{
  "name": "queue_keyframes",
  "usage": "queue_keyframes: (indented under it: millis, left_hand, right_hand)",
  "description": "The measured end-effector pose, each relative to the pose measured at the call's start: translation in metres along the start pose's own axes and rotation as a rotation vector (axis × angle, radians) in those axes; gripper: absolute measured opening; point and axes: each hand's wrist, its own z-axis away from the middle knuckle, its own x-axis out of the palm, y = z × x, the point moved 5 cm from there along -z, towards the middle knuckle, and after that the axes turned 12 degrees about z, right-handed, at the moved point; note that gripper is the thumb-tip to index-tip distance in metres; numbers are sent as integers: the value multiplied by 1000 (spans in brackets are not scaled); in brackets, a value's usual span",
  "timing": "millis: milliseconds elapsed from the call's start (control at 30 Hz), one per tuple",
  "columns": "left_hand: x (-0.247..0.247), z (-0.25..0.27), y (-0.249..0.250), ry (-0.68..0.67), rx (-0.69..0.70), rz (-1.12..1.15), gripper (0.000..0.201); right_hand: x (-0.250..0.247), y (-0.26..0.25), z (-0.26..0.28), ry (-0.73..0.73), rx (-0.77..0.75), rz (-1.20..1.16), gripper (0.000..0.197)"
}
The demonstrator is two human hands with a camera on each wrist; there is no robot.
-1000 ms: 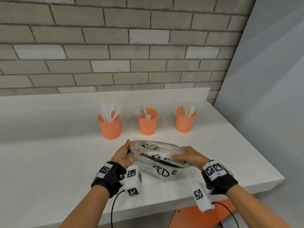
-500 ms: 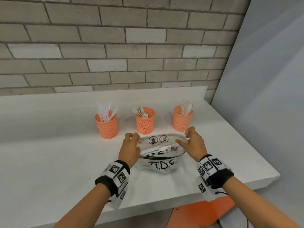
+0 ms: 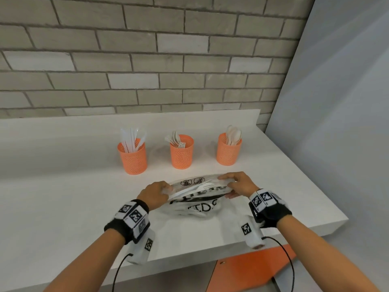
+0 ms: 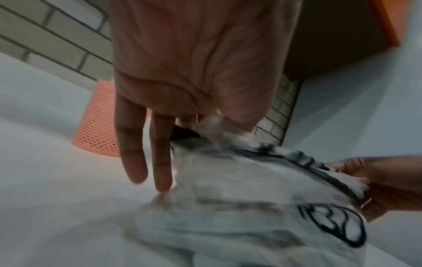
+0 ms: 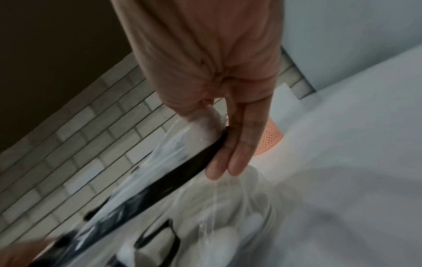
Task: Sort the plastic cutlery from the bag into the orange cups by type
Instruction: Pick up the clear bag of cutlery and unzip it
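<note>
Holding the clear printed bag (image 3: 194,197) on the white bench (image 3: 63,207), just in front of the middle orange cup (image 3: 181,154) of three. Pinching the bag's left edge with the left hand (image 3: 154,193), thumb and forefinger closed on the film while the two outer fingers (image 4: 134,153) are hanging straight and slightly spread, as the left wrist view is showing. Pinching the right edge with the right hand (image 3: 239,183), thumb against plastic and two long fingers (image 5: 237,151) lying pressed together along the dark printed band. Both wrists hovering low over the bench, palms turned inward toward each other across the bag. Pulling the mouth apart, judging by the stretched rim; doing it well probably means spreading evenly and gently so the thin film is not tearing and the loose pieces are not spilling toward the bench edge. Showing a white fork (image 3: 200,186) lying across the opening, tines pointing right of the bag's middle, with more pale cutlery dimly visible beneath. Standing behind the bag: knives in the left cup (image 3: 133,159), forks in the middle, spoons in the right cup (image 3: 228,151), so sorting appearing well advanced.
</note>
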Motion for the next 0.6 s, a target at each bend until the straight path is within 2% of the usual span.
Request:
queue_keyframes:
  millis: [133, 200, 267, 333, 433, 500, 533, 600]
  left_hand:
    - [2, 14, 0, -191, -102, 83, 14]
    - [13, 25, 5, -330, -182, 152, 13]
    - [26, 38, 10, -463, -258, 291, 18]
    - [39, 47, 18, -572, -301, 409, 16]
    - [57, 57, 36, -713, -322, 469, 21]
    - [60, 57, 45, -776, -300, 288, 27]
    - [58, 54, 49, -761, -273, 154, 27]
    - [44, 40, 60, -604, -177, -111, 28]
  right_hand:
    - [7, -18, -10, -30, 3, -284, 34]
    - [13, -33, -12, -111, -65, -401, 42]
    - [13, -41, -12, -172, -119, -392, 55]
    - [8, -43, -6, -145, -144, -232, 61]
    - [9, -34, 13, -47, -148, 216, 82]
    - [21, -24, 28, -26, -137, 364, 98]
    - [28, -19, 35, -19, -119, 410, 104]
    - [40, -9, 47, 11, -81, 458, 109]
